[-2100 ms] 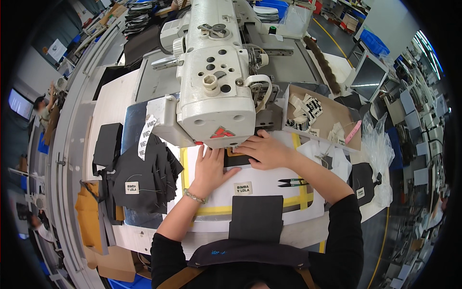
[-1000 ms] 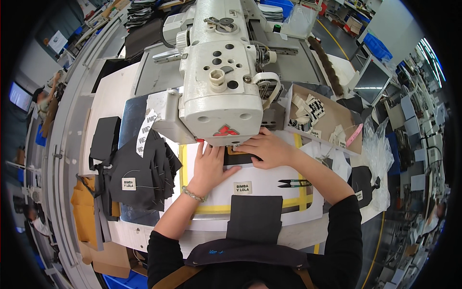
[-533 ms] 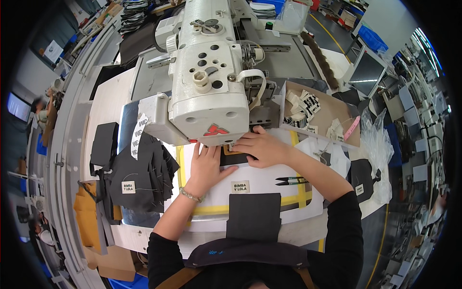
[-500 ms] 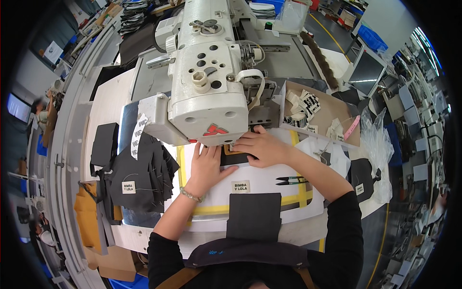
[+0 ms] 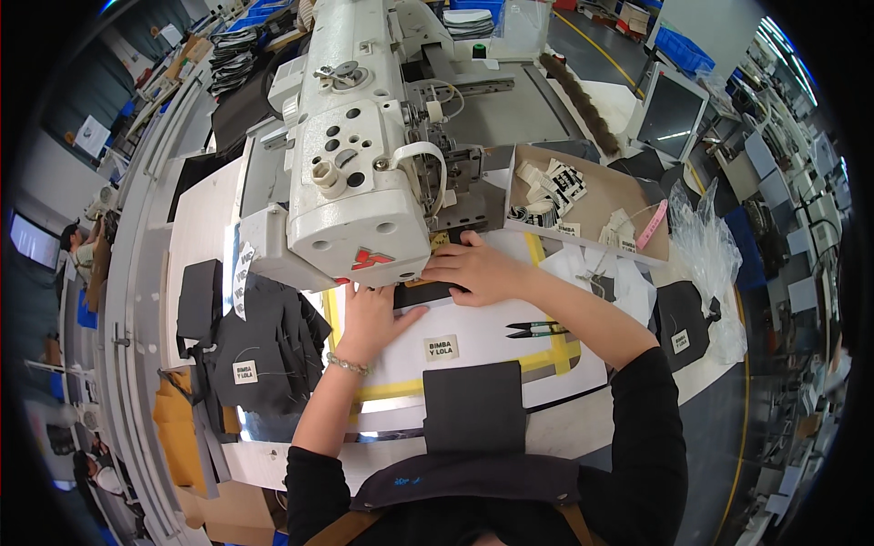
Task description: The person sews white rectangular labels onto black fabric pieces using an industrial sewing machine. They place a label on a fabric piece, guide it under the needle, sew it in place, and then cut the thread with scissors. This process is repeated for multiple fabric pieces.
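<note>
My left hand [image 5: 371, 314] lies flat on the white work surface [image 5: 482, 328], its fingers spread and its fingertips touching a small black fabric piece [image 5: 421, 293] under the white sewing machine head [image 5: 350, 146]. My right hand [image 5: 473, 268] presses down on the same black piece from the right, its fingers under the machine's front edge. A white label [image 5: 442, 348] lies just in front of my hands. A second black fabric piece [image 5: 473, 407] rests near the table's front edge. The needle area is hidden by the machine head.
Black thread snips [image 5: 533, 329] lie right of the label. A pile of labelled black fabric pieces [image 5: 250, 350] sits at the left. A cardboard tray [image 5: 628, 196] with labels stands behind my right arm, with clear plastic bags [image 5: 706, 237] beside it. Yellow tape [image 5: 546, 359] frames the white surface.
My view has shifted slightly, so the machine head appears further left. Both hands stay pressed on the black piece under the machine.
</note>
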Motion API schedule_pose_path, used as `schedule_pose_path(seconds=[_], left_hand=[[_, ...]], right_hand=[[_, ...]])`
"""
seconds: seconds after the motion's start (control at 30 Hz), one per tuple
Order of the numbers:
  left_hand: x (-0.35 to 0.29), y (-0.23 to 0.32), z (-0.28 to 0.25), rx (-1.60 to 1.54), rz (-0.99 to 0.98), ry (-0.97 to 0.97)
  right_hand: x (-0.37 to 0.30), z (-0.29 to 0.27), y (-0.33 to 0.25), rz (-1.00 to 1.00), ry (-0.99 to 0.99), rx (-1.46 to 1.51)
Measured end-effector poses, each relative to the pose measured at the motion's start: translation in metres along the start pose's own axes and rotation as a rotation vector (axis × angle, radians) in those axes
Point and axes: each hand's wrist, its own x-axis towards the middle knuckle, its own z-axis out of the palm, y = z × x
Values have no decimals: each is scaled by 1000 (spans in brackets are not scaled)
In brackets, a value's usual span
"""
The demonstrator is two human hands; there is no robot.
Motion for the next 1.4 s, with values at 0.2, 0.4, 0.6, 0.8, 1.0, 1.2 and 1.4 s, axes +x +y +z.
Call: schedule_pose_path(seconds=[0.2,0.4,0.6,0.8,1.0,1.2,1.4], left_hand=[[4,-4,0,-52,-5,-13],[1,-6,-1,64,76,74],[1,-5,-1,82,82,99],[1,-6,-2,44,71,70],[-8,-11,-12,66,33,41],[-25,-28,-17,29,45,125],[-23,-31,-21,-108,27,111]], right_hand=[[3,-1,6,26,-57,-4],[1,-1,1,16,-63,1],[-14,5,0,-1,-5,-132],[-19,-7,-2,-18,-10,-154],[-9,-2,-3,-134,-9,-112],[1,4,-14,-181,-7,-13],[-1,6,-15,-163,-4,42]])
